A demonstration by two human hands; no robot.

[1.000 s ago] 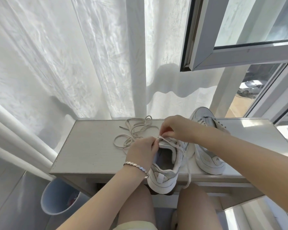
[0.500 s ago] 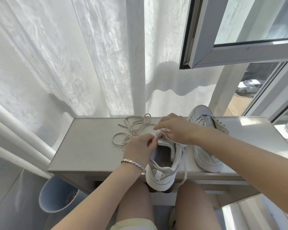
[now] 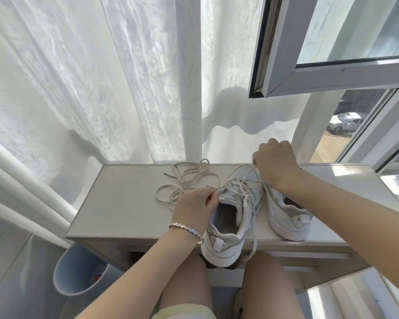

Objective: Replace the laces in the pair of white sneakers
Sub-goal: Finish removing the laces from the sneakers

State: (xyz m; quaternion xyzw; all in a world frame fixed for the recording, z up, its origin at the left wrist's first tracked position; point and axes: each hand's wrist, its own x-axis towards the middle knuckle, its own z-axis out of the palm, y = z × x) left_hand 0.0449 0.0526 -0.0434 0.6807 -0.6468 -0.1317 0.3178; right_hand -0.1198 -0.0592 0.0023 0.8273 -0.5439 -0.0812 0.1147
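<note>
1. A sheer white curtain (image 3: 101, 77) hangs along the far edge of the table (image 3: 124, 203).
2. An open window frame (image 3: 320, 72) juts out above the table's right end.
3. A pale blue bin (image 3: 78, 270) stands on the floor below the table's left front corner.
4. The near sneaker (image 3: 230, 226) overhangs the table's front edge. The second sneaker (image 3: 286, 217) lies further right, partly hidden by the right forearm.
5. The right hand (image 3: 276, 164), above the table's back edge, pinches a lace (image 3: 248, 178) drawn taut from the near sneaker.
6. The left hand (image 3: 194, 208), fingers curled, pinches that sneaker's tongue.
7. A loose lace (image 3: 187, 178) lies coiled mid-table, partly covered by the left hand.
8. A silver bracelet (image 3: 187, 229) circles the left wrist.
</note>
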